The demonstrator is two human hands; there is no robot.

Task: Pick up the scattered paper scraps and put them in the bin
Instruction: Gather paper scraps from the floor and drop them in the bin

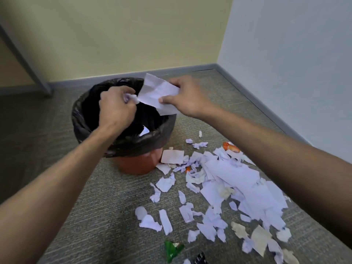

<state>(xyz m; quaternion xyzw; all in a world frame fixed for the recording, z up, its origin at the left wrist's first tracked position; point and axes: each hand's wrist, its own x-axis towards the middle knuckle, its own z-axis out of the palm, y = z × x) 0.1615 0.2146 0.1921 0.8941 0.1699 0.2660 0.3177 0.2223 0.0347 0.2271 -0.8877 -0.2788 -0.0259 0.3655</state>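
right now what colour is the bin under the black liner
Reddish-orange: the bin shows below the black liner, clearest in the head view.

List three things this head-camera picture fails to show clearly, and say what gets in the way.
1. Head view: the bin's contents, lost in the dark liner and behind the left hand.
2. Head view: the scrap in the left grip, mostly covered by fingers.
3. Head view: a dark item, cut off by the bottom edge.

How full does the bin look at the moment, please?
Mostly empty: the bin shows a dark liner interior with one white scrap visible; the bottom is hidden.
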